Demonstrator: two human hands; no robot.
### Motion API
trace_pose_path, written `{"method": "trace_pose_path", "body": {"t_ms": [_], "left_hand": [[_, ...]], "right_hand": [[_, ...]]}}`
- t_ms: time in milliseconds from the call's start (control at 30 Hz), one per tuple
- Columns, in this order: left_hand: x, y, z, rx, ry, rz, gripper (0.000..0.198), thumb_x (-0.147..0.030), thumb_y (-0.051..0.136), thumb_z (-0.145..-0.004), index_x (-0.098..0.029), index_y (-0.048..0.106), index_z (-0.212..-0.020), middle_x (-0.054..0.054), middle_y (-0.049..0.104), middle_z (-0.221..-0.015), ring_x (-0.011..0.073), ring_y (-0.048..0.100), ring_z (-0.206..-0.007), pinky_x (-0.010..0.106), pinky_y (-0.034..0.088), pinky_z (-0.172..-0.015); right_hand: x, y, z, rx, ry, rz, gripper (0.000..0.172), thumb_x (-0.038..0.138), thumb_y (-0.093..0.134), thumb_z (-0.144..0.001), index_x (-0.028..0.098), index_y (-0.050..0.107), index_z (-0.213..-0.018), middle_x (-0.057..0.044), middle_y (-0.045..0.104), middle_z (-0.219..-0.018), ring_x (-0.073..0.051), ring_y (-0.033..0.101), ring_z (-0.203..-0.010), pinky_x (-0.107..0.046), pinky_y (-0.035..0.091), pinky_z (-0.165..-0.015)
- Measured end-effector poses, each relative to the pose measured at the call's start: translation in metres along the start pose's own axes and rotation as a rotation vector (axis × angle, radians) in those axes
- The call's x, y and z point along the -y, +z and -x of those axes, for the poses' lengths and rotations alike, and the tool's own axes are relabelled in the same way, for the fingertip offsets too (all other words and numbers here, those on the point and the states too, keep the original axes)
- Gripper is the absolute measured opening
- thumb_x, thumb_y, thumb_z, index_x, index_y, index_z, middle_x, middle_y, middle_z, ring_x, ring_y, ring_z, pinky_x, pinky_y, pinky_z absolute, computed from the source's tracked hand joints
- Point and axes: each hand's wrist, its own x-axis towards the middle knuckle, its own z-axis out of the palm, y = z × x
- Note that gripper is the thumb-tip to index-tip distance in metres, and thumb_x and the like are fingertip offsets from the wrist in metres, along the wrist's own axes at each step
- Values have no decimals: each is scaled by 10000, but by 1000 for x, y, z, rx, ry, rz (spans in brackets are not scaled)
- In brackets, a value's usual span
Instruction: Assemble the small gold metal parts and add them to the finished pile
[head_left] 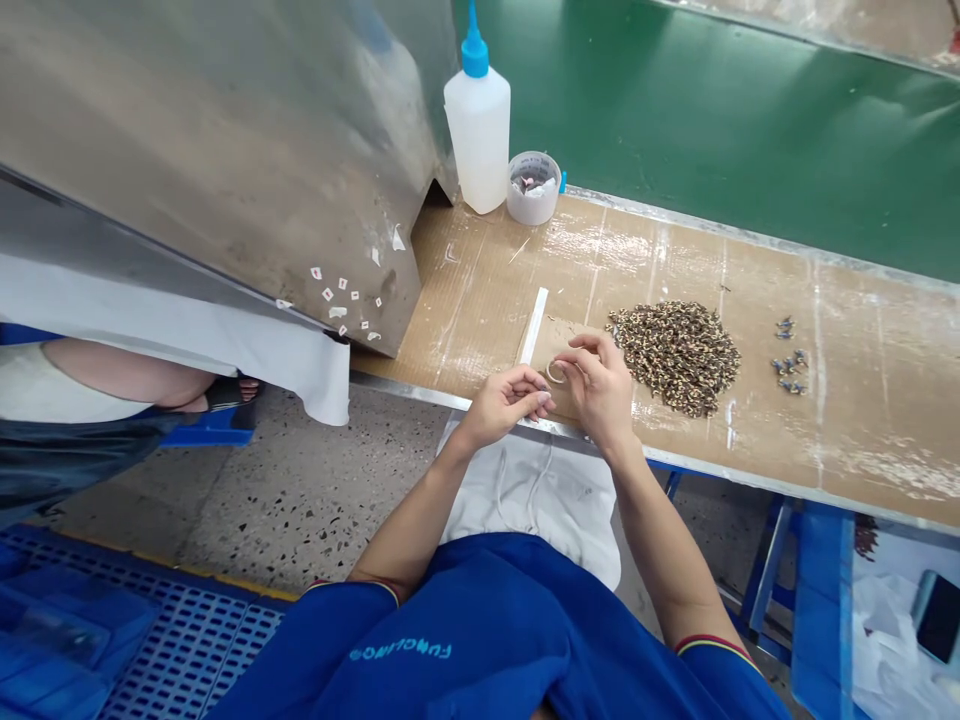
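My left hand [508,402] and my right hand [598,385] meet at the near edge of the brown workbench [840,420]. Both are closed in a pinch. Between their fingertips is a small pale ring-shaped piece [556,372]; what it is I cannot make out. A heap of small dark and tan parts [677,353] lies just right of my right hand. A white strip [534,326] lies on the bench just beyond my left hand.
A white squeeze bottle with a blue cap [478,125] and a small white tub [533,187] stand at the back. A few grey parts [790,362] lie far right. A metal housing [225,150] rises at left, with another person's leg [127,375] below it. A phone [937,615] lies lower right.
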Motion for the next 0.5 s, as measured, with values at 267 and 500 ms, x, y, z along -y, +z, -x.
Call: {"method": "trace_pose_path", "body": {"t_ms": [267, 500], "left_hand": [[0, -1, -2, 46, 13, -67, 286, -379, 752, -803, -136, 635, -898, 51, 732, -757, 107, 672, -626, 193, 539, -585], [1, 2, 1, 45, 89, -264, 191, -325, 658, -872, -139, 651, -916, 58, 726, -789, 137, 712, -692, 204, 554, -605]], "right_hand": [[-2, -9, -3, 97, -32, -30, 202, 263, 565, -969, 221, 690, -817, -54, 627, -925, -195, 600, -856, -351, 501, -764], [-1, -6, 19, -252, 265, -392, 240, 404, 575, -979, 213, 634, -845, -60, 699, -888, -191, 661, -822, -303, 518, -638]]}}
